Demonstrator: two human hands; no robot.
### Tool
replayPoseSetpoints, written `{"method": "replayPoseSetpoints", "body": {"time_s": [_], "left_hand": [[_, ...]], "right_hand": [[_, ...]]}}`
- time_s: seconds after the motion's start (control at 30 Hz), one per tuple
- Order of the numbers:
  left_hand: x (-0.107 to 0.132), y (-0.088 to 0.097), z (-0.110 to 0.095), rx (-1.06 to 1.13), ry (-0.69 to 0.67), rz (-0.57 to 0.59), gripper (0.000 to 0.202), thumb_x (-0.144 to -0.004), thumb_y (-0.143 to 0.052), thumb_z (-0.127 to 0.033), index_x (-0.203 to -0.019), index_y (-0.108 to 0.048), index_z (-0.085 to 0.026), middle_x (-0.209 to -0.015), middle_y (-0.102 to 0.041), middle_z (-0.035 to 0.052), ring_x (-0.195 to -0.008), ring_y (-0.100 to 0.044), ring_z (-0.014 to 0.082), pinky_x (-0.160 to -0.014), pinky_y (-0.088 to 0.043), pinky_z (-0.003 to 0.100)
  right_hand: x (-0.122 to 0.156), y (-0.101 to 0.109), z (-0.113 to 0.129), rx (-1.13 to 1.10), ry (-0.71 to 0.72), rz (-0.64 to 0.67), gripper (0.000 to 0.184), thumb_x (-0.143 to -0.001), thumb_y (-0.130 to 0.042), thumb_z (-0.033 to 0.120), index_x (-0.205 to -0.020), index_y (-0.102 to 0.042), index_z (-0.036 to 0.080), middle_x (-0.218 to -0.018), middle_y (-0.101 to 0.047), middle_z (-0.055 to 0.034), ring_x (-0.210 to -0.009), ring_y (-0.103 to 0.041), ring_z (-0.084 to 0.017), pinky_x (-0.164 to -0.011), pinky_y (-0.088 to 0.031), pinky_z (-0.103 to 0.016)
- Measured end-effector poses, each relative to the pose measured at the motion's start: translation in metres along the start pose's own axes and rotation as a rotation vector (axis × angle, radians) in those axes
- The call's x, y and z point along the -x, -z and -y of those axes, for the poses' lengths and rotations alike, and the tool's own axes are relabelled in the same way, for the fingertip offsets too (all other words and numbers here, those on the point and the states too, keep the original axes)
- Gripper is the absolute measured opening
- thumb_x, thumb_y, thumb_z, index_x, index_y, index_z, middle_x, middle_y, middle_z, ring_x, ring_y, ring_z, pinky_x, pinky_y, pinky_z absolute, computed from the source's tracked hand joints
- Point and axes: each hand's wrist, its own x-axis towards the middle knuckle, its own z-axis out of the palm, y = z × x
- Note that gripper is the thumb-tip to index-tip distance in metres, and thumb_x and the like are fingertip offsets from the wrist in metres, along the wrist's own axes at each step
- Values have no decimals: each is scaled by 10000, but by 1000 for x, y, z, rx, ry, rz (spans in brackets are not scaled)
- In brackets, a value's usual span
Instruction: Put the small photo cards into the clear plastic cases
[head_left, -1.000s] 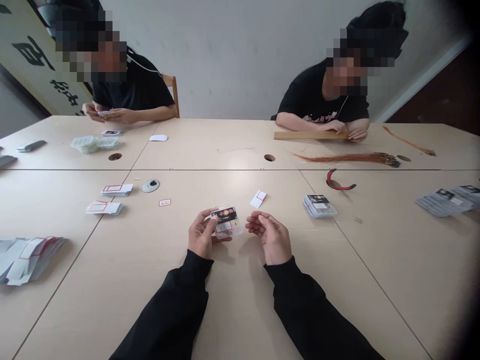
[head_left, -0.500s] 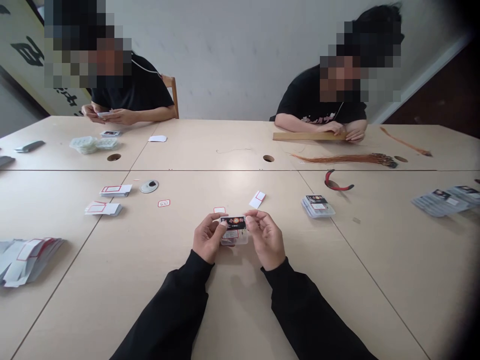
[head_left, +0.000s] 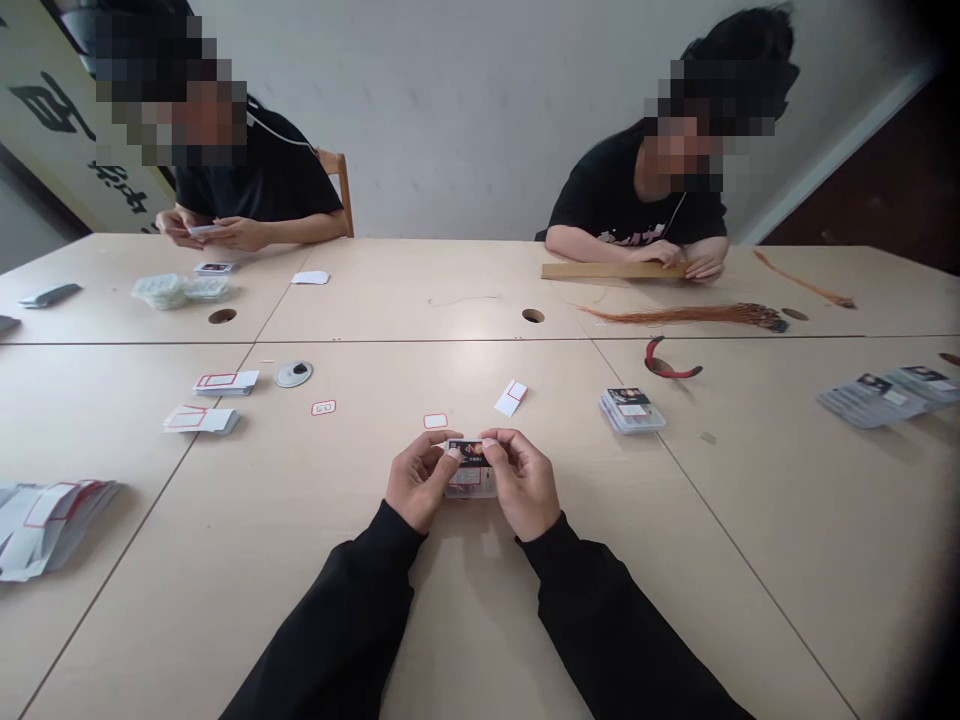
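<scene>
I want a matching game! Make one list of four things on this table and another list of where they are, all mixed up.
Things:
1. wooden strip
2. clear plastic packet
3. round grey disc
4. orange strands

Places:
A. beside a stack of red-framed white cards
B. under a co-worker's hands
C. spread in a long bunch on the table
D. held by the left hand and right hand

Pairs: 1-B, 2-D, 3-A, 4-C

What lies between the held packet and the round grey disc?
Two small red-outlined labels, one nearer the packet, one nearer the disc, in the head view.
</scene>
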Motion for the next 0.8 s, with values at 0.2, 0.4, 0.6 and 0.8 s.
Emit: {"method": "replayPoseSetpoints", "body": {"time_s": [0.2,0.4,0.6,0.8], "left_hand": [[0,-3,-3,48,61,-73,362,-758,-649,-452,-939,-619,-140,-669,-660,24,-563,-581,119,-543,-458,221],[-1,-6,-4,14,46,-126,318,-726,-689,-424,-838,-610,-136,-627,-666,31,-545,-583,120,-538,-459,213],[-4,2,0,56,19,-95,262,-775,-619,-387,-837,-662,-137,-712,-665,26,-615,-585,119,-578,-469,209],[-3,1,0,165,147,-95,316,-753,-612,-427,-889,-655,-146,-702,-655,21,-550,-579,129,-484,-461,222]], "right_hand": [[2,-1,3,28,21,18,274,-833,-529,433,-884,-619,179,-798,-643,-39,-709,-576,-172,-669,-472,-292],[4,-1,6,70,48,62,268,-839,-535,426,-895,-626,179,-806,-650,-44,-740,-595,-181,-687,-478,-295],[4,-1,3,26,13,66,286,-843,-540,450,-902,-626,183,-825,-656,-51,-750,-605,-188,-680,-494,-298],[2,-2,0,-10,9,49,290,-842,-543,456,-906,-631,187,-834,-656,-47,-730,-597,-180,-671,-490,-291]]}}
